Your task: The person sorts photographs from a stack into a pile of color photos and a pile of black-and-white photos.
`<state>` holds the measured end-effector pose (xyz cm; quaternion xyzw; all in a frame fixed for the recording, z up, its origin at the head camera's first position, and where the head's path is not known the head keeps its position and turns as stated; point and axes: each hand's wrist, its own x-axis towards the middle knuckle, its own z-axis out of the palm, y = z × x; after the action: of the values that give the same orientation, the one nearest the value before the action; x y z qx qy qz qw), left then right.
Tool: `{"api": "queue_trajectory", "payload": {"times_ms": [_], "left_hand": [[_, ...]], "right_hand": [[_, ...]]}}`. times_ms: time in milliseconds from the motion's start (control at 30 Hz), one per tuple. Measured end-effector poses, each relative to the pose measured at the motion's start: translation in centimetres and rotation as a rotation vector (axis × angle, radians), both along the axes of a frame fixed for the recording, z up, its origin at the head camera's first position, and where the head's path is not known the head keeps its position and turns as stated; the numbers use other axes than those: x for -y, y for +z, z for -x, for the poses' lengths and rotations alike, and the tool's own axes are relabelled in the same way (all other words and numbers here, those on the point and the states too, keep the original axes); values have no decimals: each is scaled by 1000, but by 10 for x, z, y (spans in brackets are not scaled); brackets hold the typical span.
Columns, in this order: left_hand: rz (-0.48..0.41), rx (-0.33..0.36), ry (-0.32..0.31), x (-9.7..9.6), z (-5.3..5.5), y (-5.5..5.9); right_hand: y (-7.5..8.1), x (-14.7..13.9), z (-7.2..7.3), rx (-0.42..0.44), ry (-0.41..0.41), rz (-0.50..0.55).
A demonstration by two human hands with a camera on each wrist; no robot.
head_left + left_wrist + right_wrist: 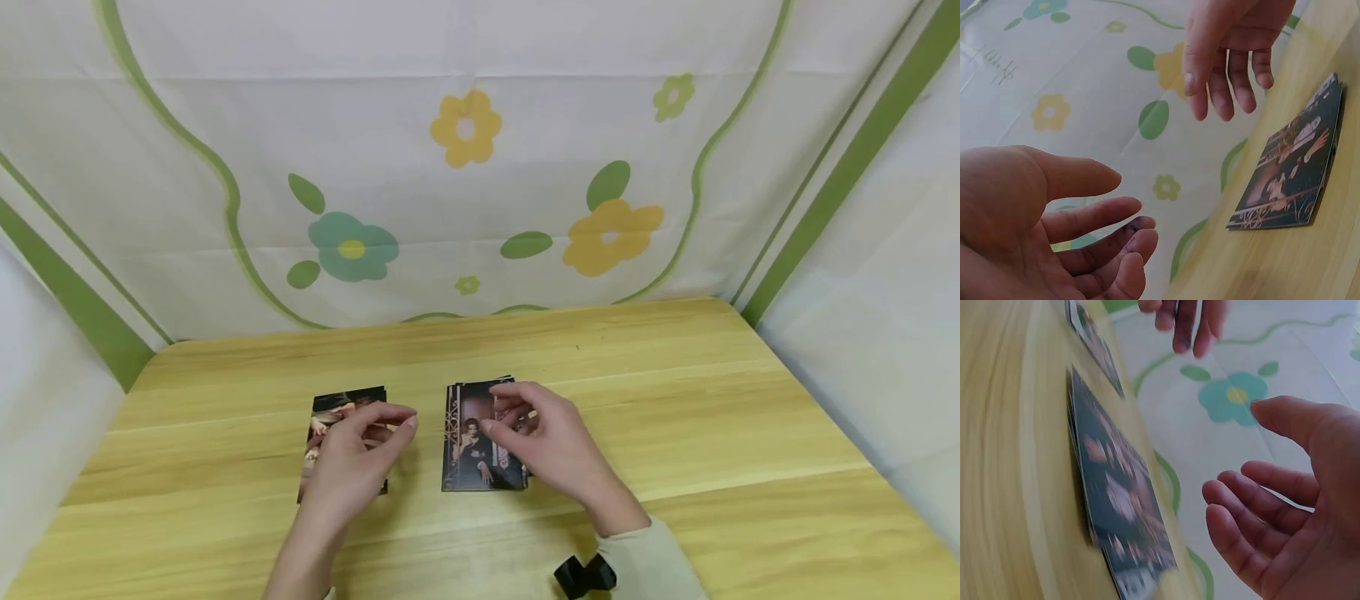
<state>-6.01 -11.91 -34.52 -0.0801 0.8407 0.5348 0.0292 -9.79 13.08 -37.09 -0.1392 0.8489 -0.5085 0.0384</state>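
Two stacks of photo cards lie on the wooden table. Over the right stack (472, 467), whose top card shows a person in dark clothes, hovers my right hand (551, 437), fingers loosely bent and holding nothing. My left hand (352, 462) is above the left stack (330, 408) and hides much of it; its thumb and fingers are apart with nothing between them. In the left wrist view a gap shows between both hands and the right stack (1288, 169). The right wrist view shows the right hand (1285, 512) beside the slightly fanned stack (1119, 481), not touching it.
The table (675, 417) has a light wood grain. A white cloth (375, 125) with flowers and green lines hangs behind it. A black strap piece (585, 575) sits at the right sleeve (648, 562).
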Motion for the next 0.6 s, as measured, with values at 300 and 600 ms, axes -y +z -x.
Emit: {"api": "queue_trajectory", "payload": {"times_ms": [300, 600], "left_hand": [[-55, 7, 19, -9, 0, -3], [-58, 25, 41, -13, 0, -15]], "right_hand": [[7, -25, 0, -4, -109, -42], [6, -29, -1, 1, -160, -43]]}}
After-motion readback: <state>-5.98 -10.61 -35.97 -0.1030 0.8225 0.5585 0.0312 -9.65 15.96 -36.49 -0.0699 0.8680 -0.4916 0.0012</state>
